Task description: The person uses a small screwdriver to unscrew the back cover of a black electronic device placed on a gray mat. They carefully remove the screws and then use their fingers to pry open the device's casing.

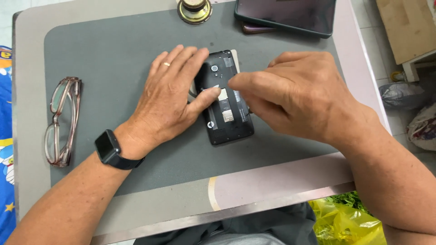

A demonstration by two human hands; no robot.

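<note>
A black phone (227, 122) with its back cover off lies on a grey mat (113, 59), its inner parts and card slots showing. My left hand (170, 97) rests flat on the mat with the fingers on the phone's upper left and the thumb pressing its middle. A ring is on one finger and a dark smartwatch (108, 147) on the wrist. My right hand (290, 93) comes in from the right, fingertips pinched together over the phone's middle. Whether something thin is between those fingertips is hidden.
A pair of glasses (61, 120) lies at the mat's left edge. A round brass-coloured part (194, 10) sits at the top. A dark tablet (286, 16) lies over another phone at the top right. A yellow plastic bag (345, 222) is below the table edge.
</note>
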